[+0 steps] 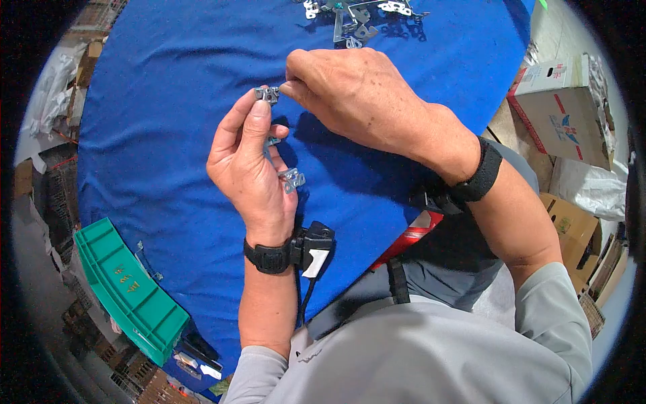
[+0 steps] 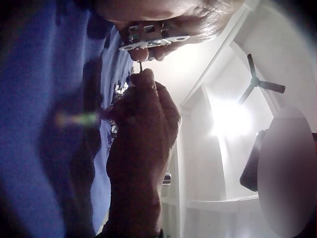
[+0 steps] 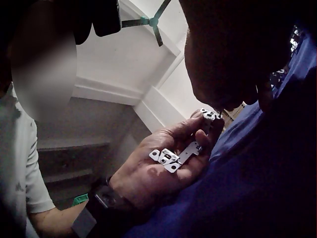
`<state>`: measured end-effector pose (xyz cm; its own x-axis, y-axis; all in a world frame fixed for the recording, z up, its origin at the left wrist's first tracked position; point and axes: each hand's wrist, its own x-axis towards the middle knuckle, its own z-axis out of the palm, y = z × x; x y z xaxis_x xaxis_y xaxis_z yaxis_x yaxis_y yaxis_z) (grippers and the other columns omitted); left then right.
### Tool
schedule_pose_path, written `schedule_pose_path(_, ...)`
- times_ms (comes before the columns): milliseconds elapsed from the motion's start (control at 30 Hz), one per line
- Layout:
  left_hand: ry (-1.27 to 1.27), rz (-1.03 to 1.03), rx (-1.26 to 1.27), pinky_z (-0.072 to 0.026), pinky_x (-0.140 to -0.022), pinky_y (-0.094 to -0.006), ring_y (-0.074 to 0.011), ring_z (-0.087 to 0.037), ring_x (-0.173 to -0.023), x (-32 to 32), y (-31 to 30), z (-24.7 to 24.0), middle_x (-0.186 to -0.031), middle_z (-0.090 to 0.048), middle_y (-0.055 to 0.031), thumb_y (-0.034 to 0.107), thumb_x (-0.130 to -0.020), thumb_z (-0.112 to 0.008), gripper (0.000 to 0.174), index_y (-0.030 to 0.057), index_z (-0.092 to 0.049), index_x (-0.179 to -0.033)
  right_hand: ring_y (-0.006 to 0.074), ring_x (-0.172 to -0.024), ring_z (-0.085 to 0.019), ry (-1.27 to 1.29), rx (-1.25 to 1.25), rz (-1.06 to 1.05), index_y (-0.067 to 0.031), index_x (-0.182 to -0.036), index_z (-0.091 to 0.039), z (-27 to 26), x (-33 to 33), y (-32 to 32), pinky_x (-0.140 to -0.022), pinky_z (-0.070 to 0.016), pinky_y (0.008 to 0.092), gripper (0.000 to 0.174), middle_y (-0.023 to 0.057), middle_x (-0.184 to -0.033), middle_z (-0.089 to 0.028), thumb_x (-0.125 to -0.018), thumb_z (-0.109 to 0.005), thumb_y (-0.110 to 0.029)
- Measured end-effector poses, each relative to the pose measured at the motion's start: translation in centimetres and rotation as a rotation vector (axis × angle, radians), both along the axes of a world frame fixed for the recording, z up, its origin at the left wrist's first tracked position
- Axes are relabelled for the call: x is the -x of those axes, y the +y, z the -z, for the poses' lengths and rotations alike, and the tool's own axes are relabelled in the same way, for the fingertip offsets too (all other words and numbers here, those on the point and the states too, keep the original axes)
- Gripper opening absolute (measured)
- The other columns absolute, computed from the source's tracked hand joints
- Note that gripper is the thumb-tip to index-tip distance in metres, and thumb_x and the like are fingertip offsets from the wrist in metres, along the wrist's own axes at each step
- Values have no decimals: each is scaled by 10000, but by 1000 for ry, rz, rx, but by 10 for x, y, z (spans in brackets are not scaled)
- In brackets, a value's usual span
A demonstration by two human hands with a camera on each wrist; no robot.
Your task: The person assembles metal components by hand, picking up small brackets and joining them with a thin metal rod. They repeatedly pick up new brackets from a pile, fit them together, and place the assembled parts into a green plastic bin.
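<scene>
The left hand (image 1: 245, 165) is raised over the blue cloth, pinching a small metal bracket (image 1: 267, 95) between thumb and fingertips. A second metal piece (image 1: 292, 180) lies across its palm and lower fingers; the right wrist view shows it as a flat plate with holes (image 3: 169, 159). The right hand (image 1: 370, 101) meets the bracket from the right, thumb and forefinger pinched on a thin pin-like bit (image 2: 140, 66), seen in the left wrist view. Its other fingers are curled in, and most of that bit is hidden.
Loose metal brackets (image 1: 356, 27) lie in a pile at the far edge of the blue cloth (image 1: 168, 81). A green plastic tray (image 1: 131, 289) is at the lower left. Cardboard boxes (image 1: 562, 108) stand on the right beyond the cloth.
</scene>
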<state>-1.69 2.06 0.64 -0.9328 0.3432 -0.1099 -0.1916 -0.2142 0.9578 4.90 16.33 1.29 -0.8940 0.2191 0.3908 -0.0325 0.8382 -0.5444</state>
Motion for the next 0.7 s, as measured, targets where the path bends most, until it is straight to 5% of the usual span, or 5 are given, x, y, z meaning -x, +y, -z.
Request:
schedule_pose_path(167,9,29,11,-514,-518,-186,-112,-666,-657,1,-3,1,-949,-722,-102,50,-907,-675,190,-4,-671,-1089,372,-729,-667,86,21,-11,-18,-867,-527,5,2,1,-577,-517,482,138,183,-772,-658,-892,-569,-148)
schedule_pose_path(233,3,7,9,-364,-397,-159,-78,-644,-616,0,-1,0,-885,-725,-65,60,-880,-714,176,6,-700,-1046,370,-724,-669,5,-31,-13,-17,-864,-531,2,1,1,-569,-518,479,169,177,-768,-663,-905,-576,-175)
schedule_pose_path(467,25,-5,17,-365,-399,-159,-81,-644,-612,0,-2,2,-888,-726,-69,50,-879,-711,168,3,-700,-1039,368,-734,-674,-58,-50,8,-22,-853,-557,1,2,-1,-582,-529,470,203,178,-754,-666,-915,-587,-213)
schedule_pose_path(533,69,24,37,-516,-520,-184,-108,-664,-660,2,-3,5,-953,-722,-100,53,-913,-669,184,-8,-671,-1087,370,-741,-674,12,6,21,-23,-846,-566,2,2,-1,-595,-530,474,202,181,-760,-667,-914,-590,-212)
schedule_pose_path(700,48,32,54,-533,-548,-197,-107,-663,-673,1,-4,2,-952,-719,-101,47,-914,-667,187,-14,-666,-1091,373,-748,-668,-40,-23,3,-19,-878,-559,1,0,1,-604,-527,481,177,180,-789,-665,-903,-593,-190)
